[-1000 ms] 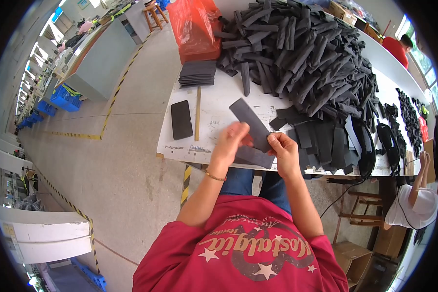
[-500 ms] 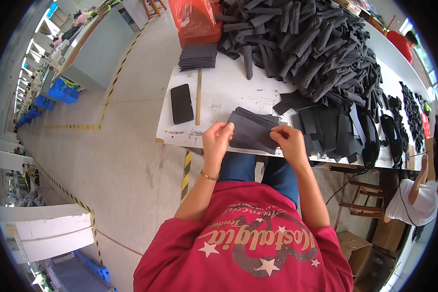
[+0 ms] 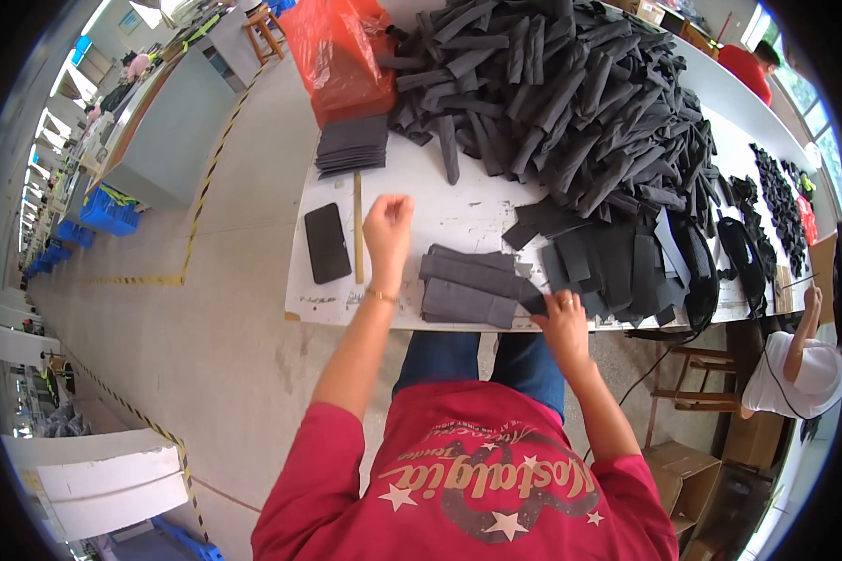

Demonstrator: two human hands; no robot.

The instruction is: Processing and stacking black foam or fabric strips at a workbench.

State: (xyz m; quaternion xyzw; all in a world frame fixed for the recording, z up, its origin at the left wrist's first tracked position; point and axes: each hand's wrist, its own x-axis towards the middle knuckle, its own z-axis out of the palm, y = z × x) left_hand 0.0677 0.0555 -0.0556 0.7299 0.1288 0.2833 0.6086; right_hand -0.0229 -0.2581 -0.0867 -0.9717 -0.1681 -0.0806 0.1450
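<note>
Head view: I see left hand [image 3: 389,229] loosely fisted, right hand [image 3: 565,323] half-curled touching cloth [image 3: 472,277], grip unclear; table [image 3: 468,208], stool [image 3: 265,35] at eleven.

I wore a red shirt [image 3: 477,481] with pale stars [image 3: 505,525] and gold letters [image 3: 454,475], blue jeans [image 3: 444,360], a thin bracelet [image 3: 381,295] and a small ring [image 3: 568,302].

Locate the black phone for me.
In the head view, the black phone lies toward the left of the white table, just left of the wooden strip, below the dark fabric stack.
</note>
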